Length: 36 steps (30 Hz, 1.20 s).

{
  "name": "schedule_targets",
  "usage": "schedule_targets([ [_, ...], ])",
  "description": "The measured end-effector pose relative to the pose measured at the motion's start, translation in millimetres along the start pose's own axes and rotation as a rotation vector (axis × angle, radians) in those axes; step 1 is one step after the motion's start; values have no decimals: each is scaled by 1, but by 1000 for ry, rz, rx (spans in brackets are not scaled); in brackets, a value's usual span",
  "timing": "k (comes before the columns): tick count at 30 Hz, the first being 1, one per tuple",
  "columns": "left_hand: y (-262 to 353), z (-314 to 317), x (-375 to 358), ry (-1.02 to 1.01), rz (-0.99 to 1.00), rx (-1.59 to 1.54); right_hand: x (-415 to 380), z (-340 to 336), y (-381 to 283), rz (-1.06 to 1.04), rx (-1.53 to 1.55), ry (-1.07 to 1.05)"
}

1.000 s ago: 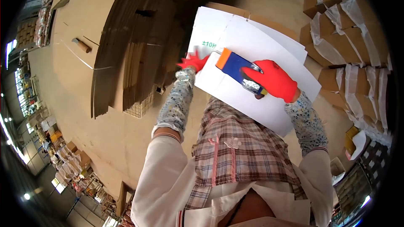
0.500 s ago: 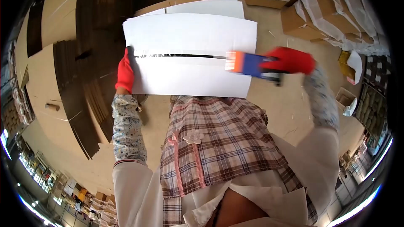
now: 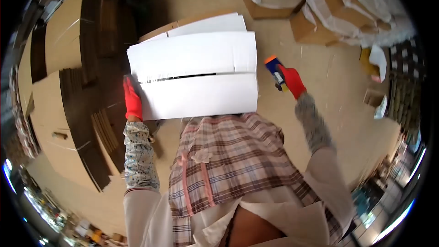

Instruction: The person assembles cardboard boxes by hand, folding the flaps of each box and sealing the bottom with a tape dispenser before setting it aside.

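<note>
A white cardboard box (image 3: 196, 96) lies in front of me, its two top flaps nearly meeting along a dark seam. Shiny clear tape shows at the left part of that seam. My left hand (image 3: 132, 99), in a red glove, grips the box's left edge; some of its fingers are hidden. Off the box's right side, my right hand (image 3: 292, 81), also red-gloved, is closed around a blue and orange tape dispenser (image 3: 277, 72). The dispenser is apart from the box, its orange end pointing up and away.
More white cardboard (image 3: 210, 25) and a brown cardboard edge lie just beyond the box. Stacks of flat brown cardboard (image 3: 45, 105) stand at the left. Brown cartons with white liners (image 3: 274, 0) are at the upper right, and a small open carton (image 3: 374, 97) sits at the right.
My right hand has drawn the tape dispenser off the box's right side, and it now tilts upward. The left hand stays at the left edge. The whole view has shifted slightly.
</note>
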<state>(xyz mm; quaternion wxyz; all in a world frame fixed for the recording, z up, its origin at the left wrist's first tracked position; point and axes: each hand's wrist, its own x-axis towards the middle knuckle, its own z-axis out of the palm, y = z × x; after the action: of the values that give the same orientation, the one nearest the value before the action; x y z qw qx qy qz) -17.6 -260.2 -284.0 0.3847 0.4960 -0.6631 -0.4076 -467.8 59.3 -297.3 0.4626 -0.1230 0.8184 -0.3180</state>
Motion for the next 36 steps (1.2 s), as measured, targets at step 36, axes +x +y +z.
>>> schedule_targets([
  [36, -130, -23, 24, 192, 72, 805, -104, 217, -275, -849, -763, -679],
])
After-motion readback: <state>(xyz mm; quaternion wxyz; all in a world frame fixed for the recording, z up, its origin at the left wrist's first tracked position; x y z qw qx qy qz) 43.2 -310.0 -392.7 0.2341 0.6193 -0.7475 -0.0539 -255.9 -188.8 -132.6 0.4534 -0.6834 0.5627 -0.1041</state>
